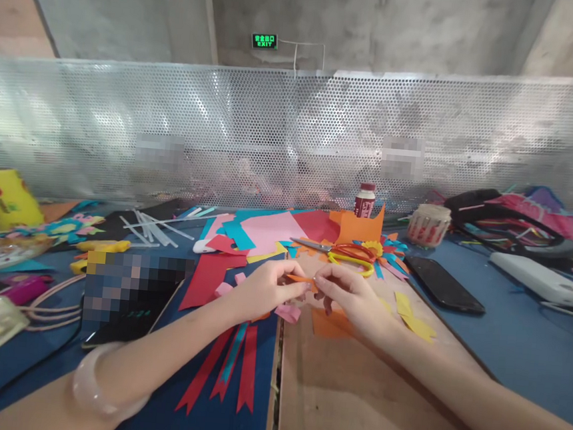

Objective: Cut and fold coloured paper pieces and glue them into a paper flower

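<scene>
Watched from my remote post, the left hand [271, 286] and right hand [348, 294] pinch an orange strip [303, 280] between their fingertips, above the tabletop where a blue surface [165, 392] meets a wooden board [374, 410]. Just beyond the hands I see scissors [332, 251]; nearer the camera, red ribbons [248, 372] with notched ends lie on the blue. A phone [445, 284] rests to the right, and a pale bangle [85, 379] circles the left forearm.
</scene>
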Tool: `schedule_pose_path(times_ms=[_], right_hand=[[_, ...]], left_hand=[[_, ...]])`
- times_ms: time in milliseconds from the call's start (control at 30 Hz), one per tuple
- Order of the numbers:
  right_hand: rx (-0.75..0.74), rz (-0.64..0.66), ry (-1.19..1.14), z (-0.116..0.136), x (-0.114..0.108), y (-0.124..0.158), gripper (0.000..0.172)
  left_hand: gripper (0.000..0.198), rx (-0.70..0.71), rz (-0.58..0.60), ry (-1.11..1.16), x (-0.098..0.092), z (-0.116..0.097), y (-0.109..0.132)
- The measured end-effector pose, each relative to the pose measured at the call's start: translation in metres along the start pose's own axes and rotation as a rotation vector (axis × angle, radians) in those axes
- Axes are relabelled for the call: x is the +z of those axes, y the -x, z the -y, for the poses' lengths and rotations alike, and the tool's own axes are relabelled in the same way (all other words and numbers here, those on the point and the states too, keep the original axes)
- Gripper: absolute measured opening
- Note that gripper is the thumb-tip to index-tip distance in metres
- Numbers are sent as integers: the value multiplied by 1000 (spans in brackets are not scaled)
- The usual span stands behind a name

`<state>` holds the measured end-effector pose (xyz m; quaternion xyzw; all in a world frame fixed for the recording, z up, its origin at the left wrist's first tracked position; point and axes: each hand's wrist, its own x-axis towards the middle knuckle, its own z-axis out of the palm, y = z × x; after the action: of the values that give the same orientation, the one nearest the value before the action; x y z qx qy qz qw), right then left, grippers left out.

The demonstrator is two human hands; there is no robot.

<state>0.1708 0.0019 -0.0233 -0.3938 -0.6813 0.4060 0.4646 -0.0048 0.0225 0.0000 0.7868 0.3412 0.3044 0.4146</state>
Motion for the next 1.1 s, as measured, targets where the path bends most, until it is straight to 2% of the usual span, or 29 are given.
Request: schedule_pose_path(times_ms=[367, 467, 600, 700, 867, 1000, 1100], right_hand=[[-19, 26, -12, 3, 0, 1, 19], [-117, -34, 105, 3, 0, 3, 19], [-342, -147, 399, 3, -2, 3, 16], [-455, -117, 530, 0, -4, 2, 13], [-611, -43, 613, -7, -6, 0, 14], [-653, -34, 643, -10, -5, 0, 15], [-616, -42, 658, -11, -4, 2, 15]], left_hand=[[17, -58, -62, 96, 0, 7, -2], [15, -97, -88, 187, 0, 5, -2], [13, -164, -131, 308, 1, 7, -3], [13, -193, -137, 375, 2, 8, -4], [12, -218, -104, 450, 2, 7, -2], [13, -238, -106, 461, 2, 5, -1], [12, -236, -126, 455, 2, 5, -2]])
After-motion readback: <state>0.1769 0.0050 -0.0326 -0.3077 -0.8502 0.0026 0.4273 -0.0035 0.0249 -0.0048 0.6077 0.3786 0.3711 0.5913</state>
